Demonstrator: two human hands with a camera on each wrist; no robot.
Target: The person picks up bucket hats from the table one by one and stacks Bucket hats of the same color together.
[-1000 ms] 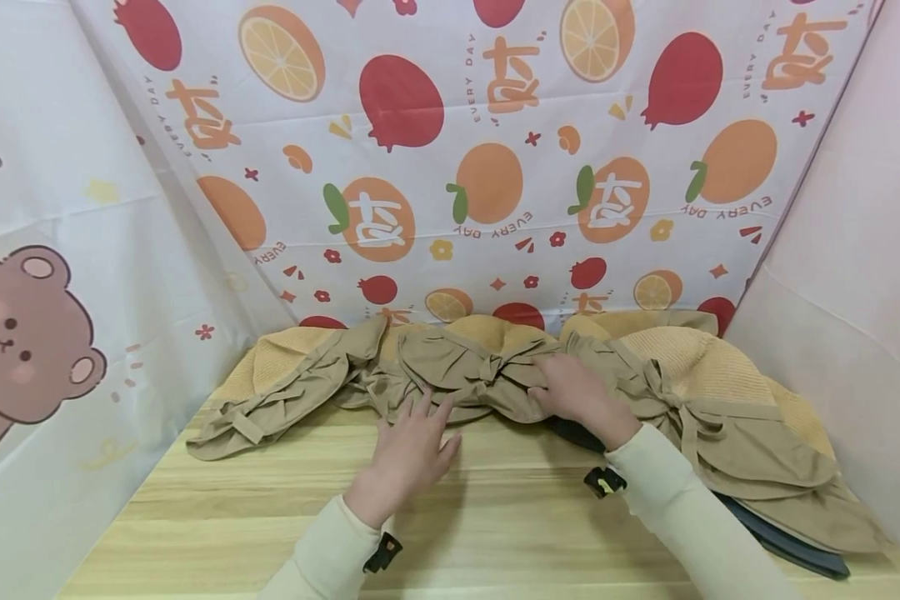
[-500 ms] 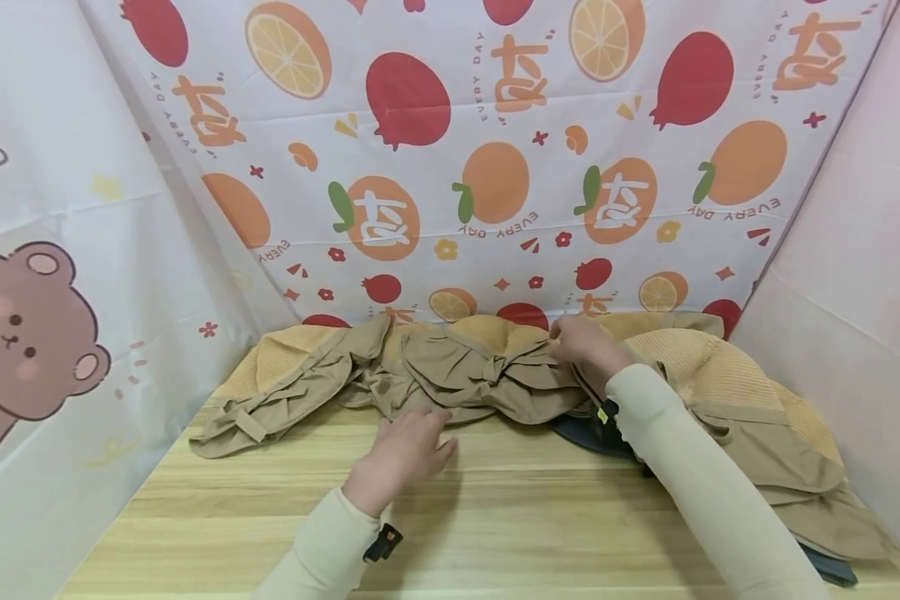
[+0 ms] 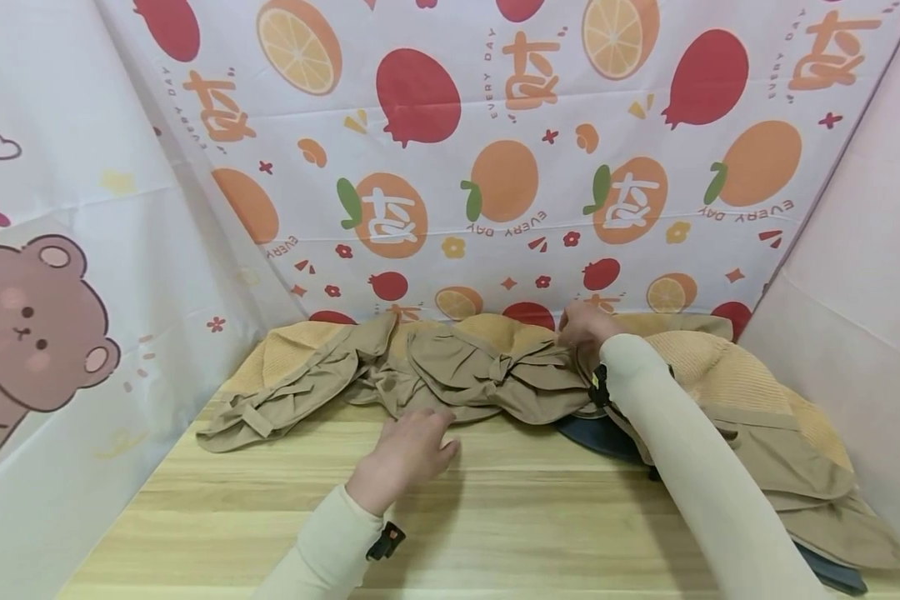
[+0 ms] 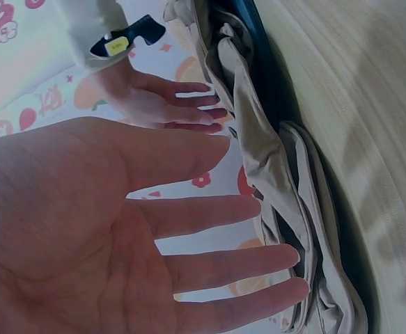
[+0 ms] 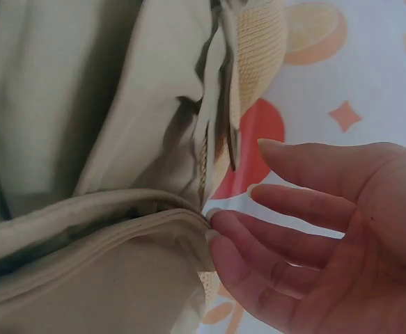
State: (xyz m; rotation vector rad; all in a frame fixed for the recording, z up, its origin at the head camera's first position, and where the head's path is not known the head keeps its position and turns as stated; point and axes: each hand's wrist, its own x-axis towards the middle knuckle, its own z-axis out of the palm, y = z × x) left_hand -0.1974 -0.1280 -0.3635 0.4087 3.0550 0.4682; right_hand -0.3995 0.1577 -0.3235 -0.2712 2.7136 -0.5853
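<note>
Khaki sun hats with straw-coloured crowns lie in a row at the back of the table. The middle hat [image 3: 465, 367] has a knotted bow. My right hand [image 3: 585, 323] is at the back, between that hat and the right-hand hat [image 3: 765, 450]. In the right wrist view, two fingertips touch a fold of khaki brim [image 5: 147, 223], while the thumb stands apart. My left hand [image 3: 408, 450] hovers over the table in front of the middle hat. Its fingers [image 4: 216, 271] are straight and hold nothing in the left wrist view.
Another khaki hat [image 3: 292, 396] lies at the left end. A dark blue brim [image 3: 600, 437] shows under the hats near the middle. Behind stands a fruit-print cloth wall [image 3: 435, 192], with white cloth sides [image 3: 862, 275] at either end of the wooden table [image 3: 270, 517].
My right hand has moved from the middle hat's bow back to the hats' rear edge. My left hand has drawn back slightly from the middle hat's brim. The head view has shifted a little.
</note>
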